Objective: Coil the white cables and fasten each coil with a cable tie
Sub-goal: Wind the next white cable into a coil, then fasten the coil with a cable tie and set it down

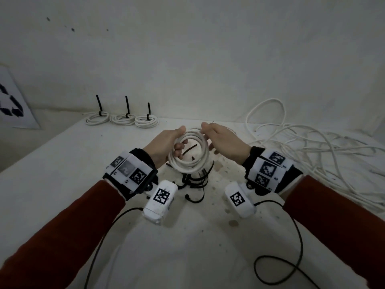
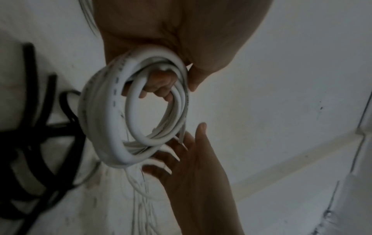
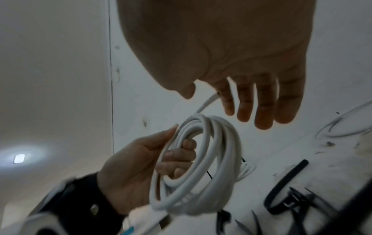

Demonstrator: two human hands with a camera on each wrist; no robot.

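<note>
White cable wound into a coil (image 1: 188,151) sits between both hands above the tabletop (image 1: 62,159) in the head view. The left hand (image 1: 164,143) grips the coil's left side, fingers curled through the ring. The right hand (image 1: 224,141) pinches the cable at the coil's top right. Loose black cable ties (image 1: 194,180) lie on the tabletop under the coil. Three tied coils (image 1: 123,119) lie in a row at the far edge, and a tangle of loose white cable (image 1: 308,147) spreads to the right.

From the left wrist, the coil (image 2: 112,120) hangs from the left hand's fingers (image 2: 159,84), with the right hand (image 2: 193,167) just beneath it, fingers spread.

From the right wrist, the right hand's fingers (image 3: 263,105) hang fairly straight above the coil (image 3: 219,167), a cable end running up to the thumb and forefinger; the left hand (image 3: 136,165) clasps the coil. Cable ties (image 3: 287,190) lie nearby.
</note>
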